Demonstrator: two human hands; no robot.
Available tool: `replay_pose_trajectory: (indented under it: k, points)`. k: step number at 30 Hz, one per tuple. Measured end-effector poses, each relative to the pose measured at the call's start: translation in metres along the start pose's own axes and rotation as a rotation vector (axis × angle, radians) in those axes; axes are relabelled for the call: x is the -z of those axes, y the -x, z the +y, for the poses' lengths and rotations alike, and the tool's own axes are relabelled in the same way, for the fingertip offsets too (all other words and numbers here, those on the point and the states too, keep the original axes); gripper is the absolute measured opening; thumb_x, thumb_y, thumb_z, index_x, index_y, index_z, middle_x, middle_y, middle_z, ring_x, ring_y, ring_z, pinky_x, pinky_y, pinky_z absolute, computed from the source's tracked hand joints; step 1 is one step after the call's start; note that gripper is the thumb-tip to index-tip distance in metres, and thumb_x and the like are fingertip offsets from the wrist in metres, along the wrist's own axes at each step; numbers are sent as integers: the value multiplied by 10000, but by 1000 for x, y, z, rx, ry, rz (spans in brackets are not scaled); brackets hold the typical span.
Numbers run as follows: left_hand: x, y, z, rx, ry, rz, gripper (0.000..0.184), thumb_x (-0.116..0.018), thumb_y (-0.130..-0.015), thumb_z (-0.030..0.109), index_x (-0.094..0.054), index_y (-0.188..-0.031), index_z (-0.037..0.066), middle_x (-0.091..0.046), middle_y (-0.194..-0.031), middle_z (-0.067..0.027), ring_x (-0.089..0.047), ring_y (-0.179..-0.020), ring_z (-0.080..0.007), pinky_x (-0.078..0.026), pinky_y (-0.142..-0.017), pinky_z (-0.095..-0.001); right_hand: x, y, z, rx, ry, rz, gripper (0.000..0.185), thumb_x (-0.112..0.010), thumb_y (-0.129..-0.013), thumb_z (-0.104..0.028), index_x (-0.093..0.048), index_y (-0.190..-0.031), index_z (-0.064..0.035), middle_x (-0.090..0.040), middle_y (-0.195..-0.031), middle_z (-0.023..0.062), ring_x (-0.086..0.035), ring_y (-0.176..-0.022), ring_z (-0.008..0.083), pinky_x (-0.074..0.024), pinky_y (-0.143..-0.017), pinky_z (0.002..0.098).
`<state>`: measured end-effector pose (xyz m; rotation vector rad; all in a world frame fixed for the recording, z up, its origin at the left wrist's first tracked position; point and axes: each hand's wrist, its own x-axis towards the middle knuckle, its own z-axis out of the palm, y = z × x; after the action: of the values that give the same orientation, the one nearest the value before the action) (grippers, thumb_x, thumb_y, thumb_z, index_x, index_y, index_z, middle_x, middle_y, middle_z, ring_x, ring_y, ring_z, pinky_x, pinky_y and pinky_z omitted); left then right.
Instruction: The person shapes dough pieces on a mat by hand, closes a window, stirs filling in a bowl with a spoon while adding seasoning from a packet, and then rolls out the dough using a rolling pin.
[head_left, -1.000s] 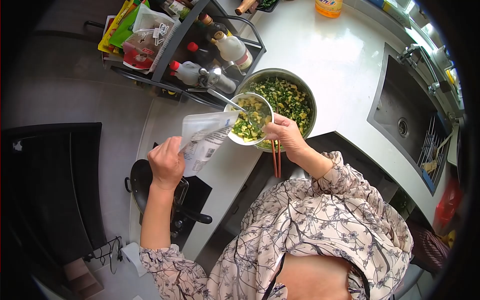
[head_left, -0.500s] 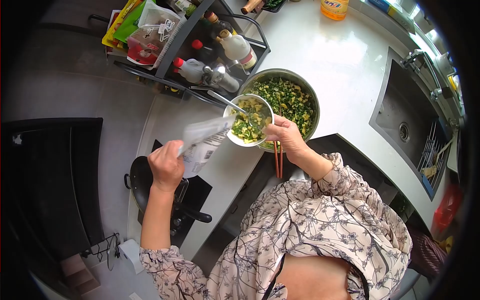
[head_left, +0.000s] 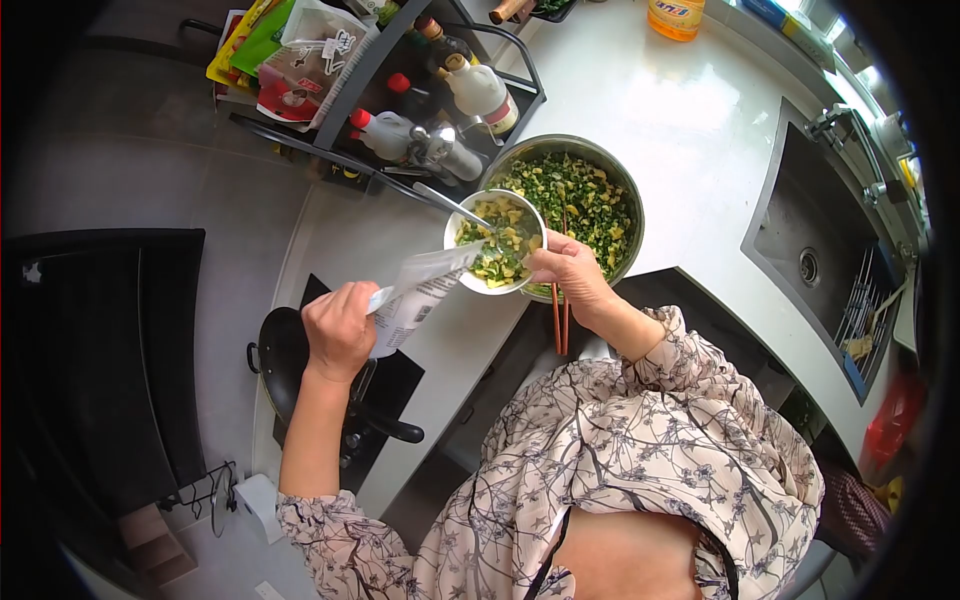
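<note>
My left hand (head_left: 341,330) is closed around a white plastic bag (head_left: 415,300) with dark print, tilted so its upper end reaches the bowl's left rim. My right hand (head_left: 575,275) grips the small white bowl (head_left: 458,222) by its right rim. Yellow and green chopped food shows in the bowl, and a metal spoon (head_left: 448,203) leans in it, handle up and left. Behind and partly beneath stands a large metal basin (head_left: 637,240) of chopped greens (head_left: 570,185) with yellow bits. Reddish-brown chopsticks (head_left: 561,320) stick out over the basin's near edge, partly hidden by my right hand.
A black rack (head_left: 535,85) with several bottles (head_left: 480,92) stands beyond the bowl. To the left, a black wok (head_left: 285,355) sits on the stove (head_left: 385,395). A sink (head_left: 815,215) lies at right, and an orange bottle (head_left: 676,18) stands at the back.
My left hand has moved slightly right, bringing the bag's upper end over the bowl's left edge. My right hand and the bowl stay nearly in place.
</note>
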<state>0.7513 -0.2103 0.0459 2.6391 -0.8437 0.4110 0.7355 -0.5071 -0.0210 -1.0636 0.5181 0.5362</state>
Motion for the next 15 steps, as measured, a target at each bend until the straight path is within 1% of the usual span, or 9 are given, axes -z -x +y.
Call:
replay_pose_trajectory:
  k: [1,2,5,8,11,15]
  points:
    - [0,1,-1,-2,3,4,160,-555,-689,-84,-568,-808,23,-584,-669,-114,-600,-557,-300,-484,-503,-358,-1,0,-1,3,-3,1,265,-604,-789,-55,-676,-1044,-43,-672,-966,-7,-598,-862,73,-484,-766,213]
    - [-1,3,-5,25,-11,56,148,-564,-693,-73,-573,-805,24,-580,-662,-112,-597,-550,-296,-479,-497,-349,-2,1,-1,5,-7,5,268,-604,-789,-55,-676,-1047,-43,-672,-967,-7,-597,-863,74,-482,-767,214]
    - [-2,3,-3,-7,18,-68,141,-570,-699,-68,-573,-806,24,-580,-661,-115,-594,-548,-305,-478,-494,-351,-1,-3,2,0,12,13,274,-604,-788,-55,-677,-1052,-46,-672,-969,-5,-594,-866,76,-476,-768,215]
    - [2,-1,5,34,15,50,139,-572,-697,-66,-566,-796,32,-572,-654,-106,-593,-543,-294,-476,-491,-350,0,4,2,0,5,4,286,-607,-787,-60,-676,-1065,-52,-672,-976,-4,-590,-871,73,-473,-761,215]
    - [-1,-6,7,-23,32,-40,130,-571,-704,-65,-561,-790,32,-572,-655,-103,-597,-549,-288,-481,-498,-350,-3,5,1,5,-24,-2,295,-616,-785,-67,-674,-1074,-53,-672,-990,-6,-588,-885,73,-469,-763,217]
    - [-1,-9,9,-1,10,-3,113,-574,-721,-58,-561,-791,30,-577,-659,-103,-596,-551,-286,-478,-499,-346,6,4,4,0,-16,-21,312,-621,-790,-60,-666,-1099,-52,-672,-1007,-3,-592,-890,72,-483,-758,220]
